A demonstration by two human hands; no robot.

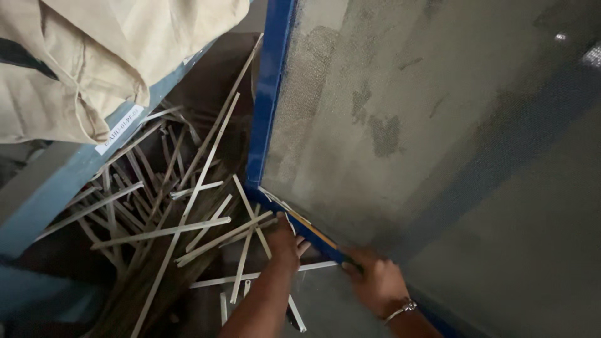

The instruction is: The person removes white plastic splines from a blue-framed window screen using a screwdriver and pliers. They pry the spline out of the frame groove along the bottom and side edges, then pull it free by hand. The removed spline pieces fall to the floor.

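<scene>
A large blue-framed mesh screen [270, 94] stands tilted, its grey mesh filling the right of the head view. My left hand [285, 241] presses on the lower frame edge near the bottom corner, fingers curled on the blue bar. My right hand [375, 281], a silver bracelet on its wrist, grips a thin stick-like tool with a yellowish shaft [313, 230] that lies along the lower frame edge. Pale wooden strips [188, 225] lie scattered on the floor to the left of the frame.
A blue metal rack beam [56, 188] runs diagonally at left, with beige sacks [94, 56] lying on top of it. The pile of several strips fills the floor between rack and frame. More strips lie under my left forearm.
</scene>
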